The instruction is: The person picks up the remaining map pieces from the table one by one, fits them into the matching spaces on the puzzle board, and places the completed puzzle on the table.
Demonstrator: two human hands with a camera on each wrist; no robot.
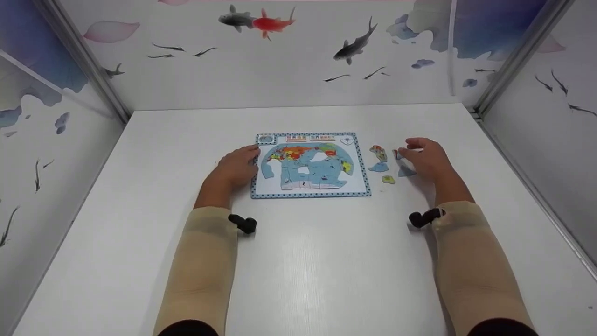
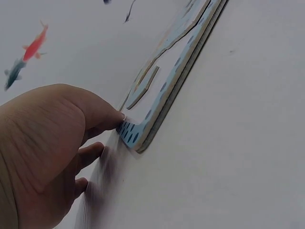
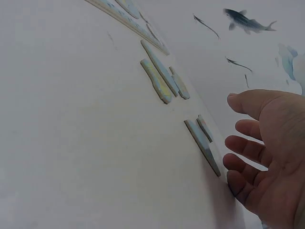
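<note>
A world map jigsaw puzzle [image 1: 310, 195] with a blue dotted border lies flat, many pieces in place and white gaps among them. My left hand [image 1: 238, 168] rests at its left edge; in the left wrist view the thumb [image 2: 107, 114] touches the dotted corner and the other fingers lie beside it. To the right of the board, my right hand [image 1: 429, 161] hovers with loosely bent fingers and nothing between them. Beneath and beside it lie a blue piece [image 1: 406, 171] and a reddish piece [image 1: 396, 154], partly hidden. Nearer the board are an orange-green piece [image 1: 379, 152], a blue piece [image 1: 379, 167] and a yellow-green piece [image 1: 388, 179].
The white table [image 1: 308, 261] has side walls and a back wall [image 1: 298, 70] printed with fish and petals. Metal posts stand at the two back corners. A black wrist device [image 1: 245, 224] sticks out from the left sleeve, another [image 1: 423, 218] from the right.
</note>
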